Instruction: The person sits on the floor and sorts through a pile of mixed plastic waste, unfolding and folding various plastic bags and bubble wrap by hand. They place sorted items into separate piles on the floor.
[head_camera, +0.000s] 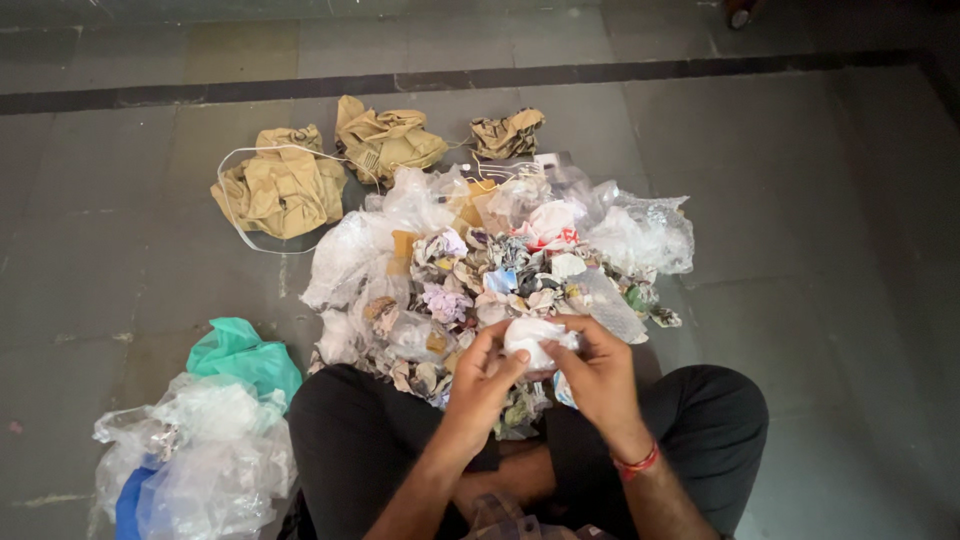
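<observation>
A crumpled white wad (533, 338) is pinched between the left hand (480, 385) and the right hand (598, 372), just above the near edge of the litter heap (480, 270) on the floor (820, 300). It is judged light, soft and easily crushed, best taken by its outer folds with fingertips.

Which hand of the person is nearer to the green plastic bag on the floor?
The left hand. It is to the right of the green plastic bag, with the person's knee between them. The right hand is farther right, beyond the left hand.
</observation>
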